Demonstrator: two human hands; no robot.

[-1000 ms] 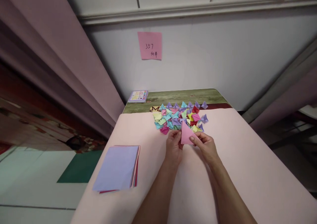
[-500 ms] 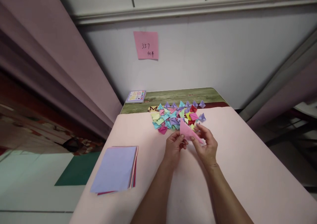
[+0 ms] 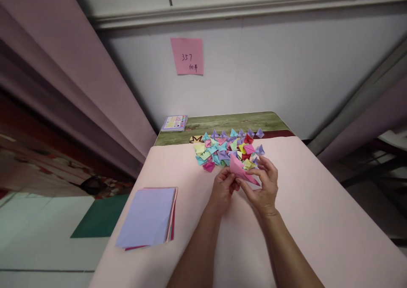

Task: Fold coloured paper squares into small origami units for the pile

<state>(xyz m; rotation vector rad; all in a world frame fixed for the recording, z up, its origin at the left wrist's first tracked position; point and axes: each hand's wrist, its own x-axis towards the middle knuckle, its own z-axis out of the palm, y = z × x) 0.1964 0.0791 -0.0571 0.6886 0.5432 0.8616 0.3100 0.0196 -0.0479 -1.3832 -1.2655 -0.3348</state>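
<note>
Near the left edge of the table (image 3: pixel 318 203), a stack of paper sheets (image 3: pixel 146 216) lay flat with the lavender sheet uppermost; its position outside both forearms probably served to give access without obstructing the hands. At the far left corner rested a small pack of printed cards (image 3: pixel 174 123), apparently set there to be out of the working area. To the right, toward the far edge, a cluster of small folded paper pieces (image 3: pixel 222 147) in several colours stood close together, some touching; this grouping presumably left the near part of the table available for handling. The left hand (image 3: pixel 223 187) was closed in a pinch on the lower left corner of the pink paper (image 3: pixel 238 168), likely acting as the fixed support. The pink paper was located just on the near side of the cluster, above the table's middle, tilted with its point toward the far edge. The right hand (image 3: pixel 263 185) gripped the paper's right portion between thumb and forefinger, the remaining fingers raised; this hold appeared suited to controlling the folded layers while the opposite corner was restrained.
</note>
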